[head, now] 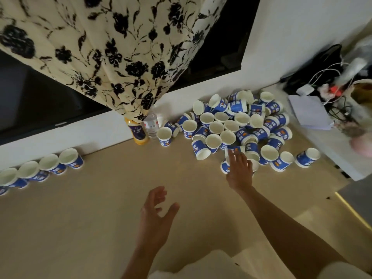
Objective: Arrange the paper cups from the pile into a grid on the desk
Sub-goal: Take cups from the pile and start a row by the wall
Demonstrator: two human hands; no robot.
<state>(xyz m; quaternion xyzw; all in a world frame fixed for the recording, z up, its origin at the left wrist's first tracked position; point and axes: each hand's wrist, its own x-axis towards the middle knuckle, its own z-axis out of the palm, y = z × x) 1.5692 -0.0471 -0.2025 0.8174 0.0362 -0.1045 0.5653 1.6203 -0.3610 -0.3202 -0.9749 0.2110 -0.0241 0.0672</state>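
Lays the right hand (239, 168), fingers spread, on the near edge of the cup pile (237, 125) on the desk (100, 208). Holds the left hand (156, 216) open and empty. Shows a row of upright cups (40, 168) far left.

The right hand (239, 170) reaches forward, fingers (236, 158) straight; left hand (157, 216) hovers, fingers spread.

Showing blue walls with white lettering, orange spots and white insides on the cups (241, 119). Spreading plain beige across the desk (100, 208). Hanging cream with black flowers on the curtain (112, 47), far left. Glowing orange under a dark blue label on the bottle (138, 133).
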